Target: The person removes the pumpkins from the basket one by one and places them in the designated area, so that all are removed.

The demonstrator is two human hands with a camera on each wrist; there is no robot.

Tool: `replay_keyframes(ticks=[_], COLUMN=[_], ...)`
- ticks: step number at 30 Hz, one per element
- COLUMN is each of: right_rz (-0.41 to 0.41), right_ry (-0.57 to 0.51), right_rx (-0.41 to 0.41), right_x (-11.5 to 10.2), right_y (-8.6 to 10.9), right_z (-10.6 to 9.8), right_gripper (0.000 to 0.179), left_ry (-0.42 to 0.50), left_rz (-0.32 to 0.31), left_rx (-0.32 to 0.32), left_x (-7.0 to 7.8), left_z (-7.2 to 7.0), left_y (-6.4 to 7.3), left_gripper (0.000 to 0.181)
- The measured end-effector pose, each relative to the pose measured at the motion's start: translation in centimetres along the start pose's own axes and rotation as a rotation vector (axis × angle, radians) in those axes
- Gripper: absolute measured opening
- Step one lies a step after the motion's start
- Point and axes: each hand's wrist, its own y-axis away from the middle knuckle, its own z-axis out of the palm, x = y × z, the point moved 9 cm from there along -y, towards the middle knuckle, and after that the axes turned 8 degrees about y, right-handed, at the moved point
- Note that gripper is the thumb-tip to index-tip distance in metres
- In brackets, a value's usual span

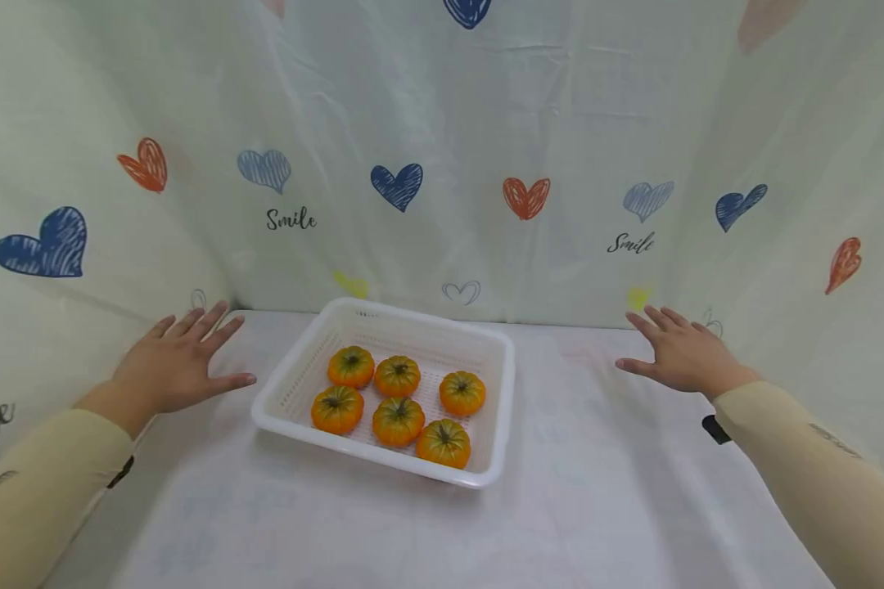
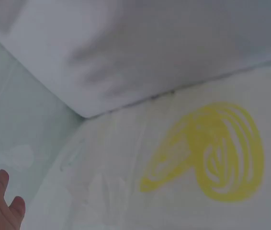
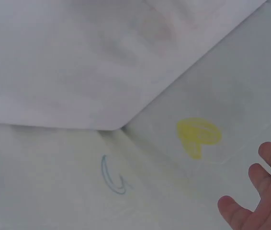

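A white plastic basket [image 1: 383, 458] with perforated walls sits on the table, left of centre in the head view. Inside it lie several small orange pumpkins, one [image 1: 444, 443] near its front right corner and another [image 1: 350, 366] toward the back left. To the left of the basket, my left hand [image 1: 173, 366] is spread with fingers straight, apart from the basket and holding nothing. My right hand [image 1: 681, 353] is likewise spread on the far right, away from the basket. Fingertips of the left hand [image 2: 1, 203] and right hand [image 3: 269, 191] show at the wrist views' lower corners.
A white cloth covers the table [image 1: 597, 491]. Behind it and along both sides hangs a pale curtain [image 1: 457, 106] printed with hearts and the word "Smile". The table's back edge meets this curtain just beyond the basket.
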Motion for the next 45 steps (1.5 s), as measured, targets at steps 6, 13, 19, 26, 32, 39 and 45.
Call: replay_keyframes(ticks=[6, 13, 19, 26, 32, 39, 45], right_rz=[-0.012, -0.053, -0.093, -0.155, -0.246, -0.338, -0.422], right_ry=[-0.057, -0.084, -0.127, -0.161, -0.191, -0.293, -0.404], right_rx=[-0.008, 0.012, 0.024, 0.003, -0.017, -0.084, -0.144], right_x=[-2.3, -5.8, -9.7, -14.4, -18.4, -23.1, -26.5], right_y=[-1.8, -4.3, -6.3, -7.8, -9.1, -10.3, -11.2], right_z=[-1.1, -2.4, -4.5, -6.1, -7.5, -8.1, -6.9], right_gripper=[0.099, 0.099, 0.097, 0.094, 0.092, 0.090, 0.087], left_ry=[0.121, 0.252, 0.344, 0.394, 0.372, 0.367, 0.397], left_rz=[-0.010, 0.046, 0.072, 0.077, 0.087, 0.102, 0.097], left_rx=[-0.032, -0.008, 0.002, -0.017, -0.003, 0.033, 0.056], left_x=[2.0, 4.8, 6.5, 7.6, 8.0, 7.9, 7.8], left_z=[0.6, 1.2, 2.7, 3.9, 3.9, 4.2, 4.6], left_y=[-0.3, 0.2, 0.7, 1.0, 1.3, 1.3, 1.2], left_gripper=[0.104, 0.097, 0.095, 0.096, 0.097, 0.097, 0.097])
